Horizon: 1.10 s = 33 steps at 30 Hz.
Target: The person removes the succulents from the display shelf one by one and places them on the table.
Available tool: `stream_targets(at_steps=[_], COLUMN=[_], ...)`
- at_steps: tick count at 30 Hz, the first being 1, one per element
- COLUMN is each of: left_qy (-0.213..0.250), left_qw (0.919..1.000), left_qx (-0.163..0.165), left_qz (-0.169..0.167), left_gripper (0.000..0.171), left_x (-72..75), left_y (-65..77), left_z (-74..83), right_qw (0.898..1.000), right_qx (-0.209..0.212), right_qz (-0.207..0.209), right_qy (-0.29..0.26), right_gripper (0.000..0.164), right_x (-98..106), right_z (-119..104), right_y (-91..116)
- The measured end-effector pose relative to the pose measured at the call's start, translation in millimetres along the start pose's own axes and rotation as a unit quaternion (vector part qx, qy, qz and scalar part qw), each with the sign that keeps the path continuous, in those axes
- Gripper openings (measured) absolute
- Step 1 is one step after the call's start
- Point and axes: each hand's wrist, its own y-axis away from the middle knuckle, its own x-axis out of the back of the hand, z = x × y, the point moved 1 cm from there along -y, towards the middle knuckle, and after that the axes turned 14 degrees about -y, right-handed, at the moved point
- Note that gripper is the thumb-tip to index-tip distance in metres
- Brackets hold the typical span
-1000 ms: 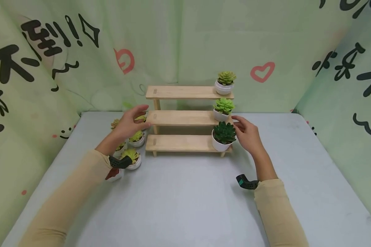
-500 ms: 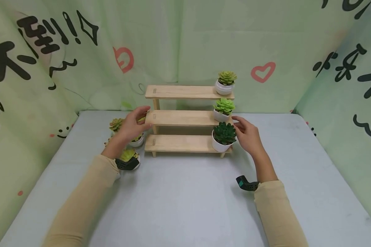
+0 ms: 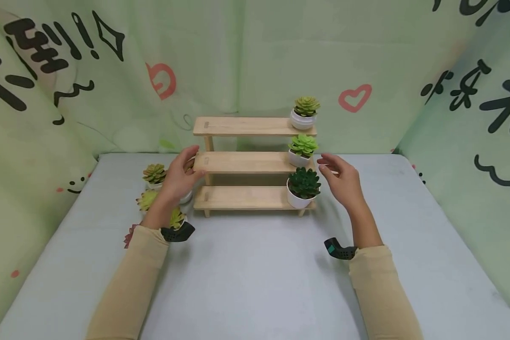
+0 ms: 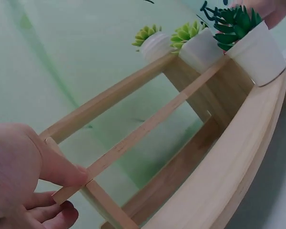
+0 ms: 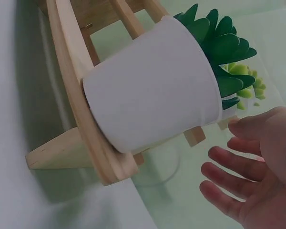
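Note:
A three-tier wooden plant stand (image 3: 242, 163) stands on the table. My left hand (image 3: 179, 177) pinches the left end of its middle board, thumb above and fingers below, as the left wrist view shows. At the stand's right end sit three potted succulents: a dark green succulent (image 3: 303, 184) on the bottom board, a bright green succulent (image 3: 302, 145) on the middle one, and a yellow-green succulent (image 3: 306, 107) on top. To the right of the stand, my right hand (image 3: 342, 182) hovers with loosely bent fingers, touching nothing; in the right wrist view a gap separates it from the white pot (image 5: 152, 86).
Several more potted succulents (image 3: 155, 174) stand left of the stand, partly hidden by my left forearm; one is dark red (image 3: 130, 236). A pale printed curtain (image 3: 272, 56) hangs behind and at the sides of the white table (image 3: 255, 274).
My right hand has come away from the stand's right end, and its fingers have spread. My left hand stays at the middle board while its forearm has swung right. The head view shifted slightly.

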Motion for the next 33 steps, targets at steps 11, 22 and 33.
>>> stream_targets(at_steps=[11, 22, 33], left_qy=[0.026, 0.009, -0.01], left_qw=[0.9996, 0.9999, 0.9999], left_qx=[0.011, 0.007, 0.002], left_qz=[0.006, 0.009, 0.008], left_gripper=[0.065, 0.066, 0.067], left_x=[-1.9, -1.0, -3.5], left_y=[5.4, 4.9, 5.5], left_z=[3.0, 0.3, 1.2], right_qw=[0.999, 0.997, 0.997], right_qx=[0.001, -0.011, -0.025], right_qz=[0.024, 0.019, 0.023], right_qy=[-0.048, -0.075, -0.067], right_gripper=[0.049, 0.058, 0.062], right_x=[8.3, 8.1, 6.6], right_z=[-27.4, -55.2, -69.0], right_y=[-18.2, -37.8, -54.7])
